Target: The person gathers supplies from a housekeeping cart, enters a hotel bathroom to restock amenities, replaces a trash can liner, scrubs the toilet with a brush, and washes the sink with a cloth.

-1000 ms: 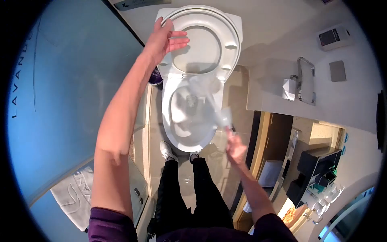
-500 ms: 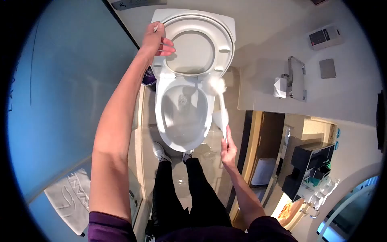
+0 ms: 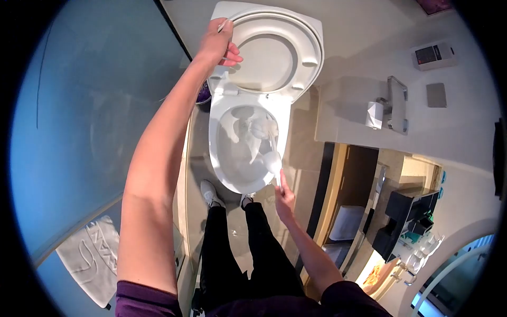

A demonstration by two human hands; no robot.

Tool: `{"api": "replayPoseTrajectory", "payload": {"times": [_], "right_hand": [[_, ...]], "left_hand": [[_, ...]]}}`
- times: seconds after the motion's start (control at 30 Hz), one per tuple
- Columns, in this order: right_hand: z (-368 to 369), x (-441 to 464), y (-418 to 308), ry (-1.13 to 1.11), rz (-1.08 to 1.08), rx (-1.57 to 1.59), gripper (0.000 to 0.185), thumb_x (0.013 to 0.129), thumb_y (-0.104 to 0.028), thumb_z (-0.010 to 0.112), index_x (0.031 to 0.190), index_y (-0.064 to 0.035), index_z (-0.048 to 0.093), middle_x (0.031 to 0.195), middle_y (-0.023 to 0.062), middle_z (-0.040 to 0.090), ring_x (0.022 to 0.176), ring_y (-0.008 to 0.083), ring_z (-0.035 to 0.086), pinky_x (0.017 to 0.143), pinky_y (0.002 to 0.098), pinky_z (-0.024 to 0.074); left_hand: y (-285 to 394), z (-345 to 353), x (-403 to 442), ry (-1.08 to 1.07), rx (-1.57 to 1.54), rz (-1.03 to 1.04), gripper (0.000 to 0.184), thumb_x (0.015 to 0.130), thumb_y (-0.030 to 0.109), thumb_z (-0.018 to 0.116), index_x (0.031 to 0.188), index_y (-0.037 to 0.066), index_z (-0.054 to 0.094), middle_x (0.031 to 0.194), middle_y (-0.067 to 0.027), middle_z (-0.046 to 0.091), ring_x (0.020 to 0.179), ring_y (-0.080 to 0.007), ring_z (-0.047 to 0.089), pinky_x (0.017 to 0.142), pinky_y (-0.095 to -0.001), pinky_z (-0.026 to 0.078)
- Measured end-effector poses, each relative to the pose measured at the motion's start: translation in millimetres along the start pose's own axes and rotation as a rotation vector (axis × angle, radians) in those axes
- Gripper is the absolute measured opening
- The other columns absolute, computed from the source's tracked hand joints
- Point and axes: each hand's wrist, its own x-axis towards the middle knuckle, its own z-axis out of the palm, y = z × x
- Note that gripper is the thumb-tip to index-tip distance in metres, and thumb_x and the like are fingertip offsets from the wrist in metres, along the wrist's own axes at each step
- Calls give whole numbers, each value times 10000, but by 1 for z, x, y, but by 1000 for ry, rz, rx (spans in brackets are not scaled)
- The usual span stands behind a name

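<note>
My right hand (image 3: 285,198) is closed around the handle of a white toilet brush (image 3: 273,162). The brush's pale head reaches into the right side of the toilet bowl (image 3: 223,170) and looks blurred among reflections. My left hand (image 3: 217,43) is at the left edge of the raised toilet seat (image 3: 312,50), its thumb and forefinger closed at a small thin white thing (image 3: 222,25) I cannot make out. The other fingers of that hand hang loosely in front of the seat.
A glass panel (image 3: 100,116) stands on the left, with a grey mat (image 3: 90,259) below. To the right are a toilet paper roll (image 3: 374,115) on a metal holder, a small box (image 3: 434,55) and a black organizer (image 3: 401,216). A purple-lined bin (image 3: 204,95) sits beside the toilet.
My right hand has lowered the brush from beside the bowl's right rim into the bowl, moving left. My left hand stays at the seat edge. The whole view has shifted slightly.
</note>
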Motion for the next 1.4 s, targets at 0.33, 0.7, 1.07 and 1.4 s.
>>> {"api": "replayPoseTrajectory", "payload": {"times": [0.33, 0.7, 1.07, 1.4], "right_hand": [[63, 20, 53, -76, 7, -451, 682, 957, -24, 529, 1533, -350, 364, 1017, 185, 679, 810, 258, 648, 773, 320, 504], [-60, -74, 51, -183, 740, 1070, 448, 1013, -190, 525, 1426, -363, 507, 649, -35, 390, 438, 76, 298, 380, 213, 252], [-122, 66, -88, -193, 239, 517, 527, 1057, -120, 396, 1548, -304, 347, 581, -47, 373, 411, 65, 295, 357, 209, 262], [68, 244, -166, -233, -457, -1063, 630, 917, -83, 520, 1512, -256, 408, 913, 202, 703, 869, 305, 694, 751, 425, 549]], "left_hand": [[-10, 1, -3, 3, -43, 61, 571, 1051, 470, 403, 1478, 115, 271, 791, -74, 603, 699, -210, 692, 599, -318, 567], [-66, -11, -113, -105, -251, 36, 513, 1034, 508, 421, 1411, 167, 350, 777, -57, 585, 684, -183, 667, 624, -330, 564], [-196, 6, -285, 90, -388, -345, 591, 935, 167, 668, 1415, 137, 323, 1042, -136, 561, 848, -188, 636, 626, -327, 572], [-420, 38, -275, 190, 185, -596, 586, 751, 58, 732, 1283, -9, 497, 1047, -150, 634, 918, -255, 656, 818, -390, 545]]}}
